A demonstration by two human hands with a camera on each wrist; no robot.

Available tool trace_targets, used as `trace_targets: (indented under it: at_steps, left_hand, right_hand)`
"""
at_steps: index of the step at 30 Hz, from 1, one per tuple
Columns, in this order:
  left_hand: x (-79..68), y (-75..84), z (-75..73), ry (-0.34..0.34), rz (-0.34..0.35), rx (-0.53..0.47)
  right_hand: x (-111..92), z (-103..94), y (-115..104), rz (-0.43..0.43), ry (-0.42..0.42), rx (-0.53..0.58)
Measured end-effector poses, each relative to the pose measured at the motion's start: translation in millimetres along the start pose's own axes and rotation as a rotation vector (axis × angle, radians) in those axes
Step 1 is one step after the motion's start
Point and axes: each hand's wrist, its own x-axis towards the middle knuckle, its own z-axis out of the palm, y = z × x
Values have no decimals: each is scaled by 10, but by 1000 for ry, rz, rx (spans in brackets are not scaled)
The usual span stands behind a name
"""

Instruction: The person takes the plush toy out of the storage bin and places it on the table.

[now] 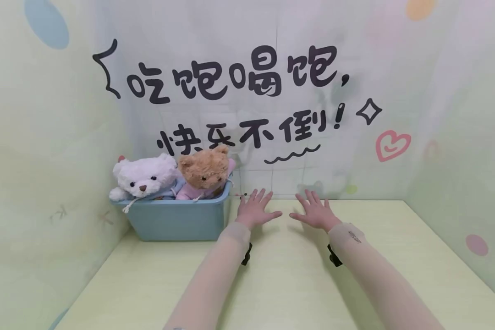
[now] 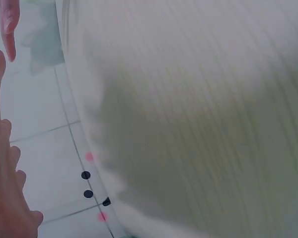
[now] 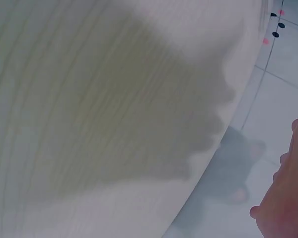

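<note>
Two smooth, pale sleeves (image 1: 212,270) stretch over a flat table (image 1: 288,284) with fine, streaky wood grain. Past them, the left hand (image 1: 255,212) and right hand (image 1: 318,214) hover above it, fingers straight and spread apart, thumbs pointing toward each other. Just left of the left hand stands a blue bin (image 1: 177,222), smooth-sided, rimmed and narrowing downward. It holds a fluffy white bear (image 1: 146,176) dressed in blue beside a curly-furred brown bear (image 1: 206,169) in pink. Behind, a pale wall (image 1: 305,27) carries rounded black characters (image 1: 266,71) and a pink heart (image 1: 393,145).
</note>
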Motion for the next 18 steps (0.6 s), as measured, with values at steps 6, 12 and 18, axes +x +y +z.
trace_targets:
  at_steps: [6,12,18]
  left_hand:
    - [-105,58,-97,57,100,62]
    - [-235,64,-209,90,166,167]
    - [-517,128,-296,146,289,283]
  right_hand:
    - [-71,-44,-92,-47,22,15]
    - [-101,-84,-174,-108,49,43]
    - [-205,-184,-311,-162,87,67]
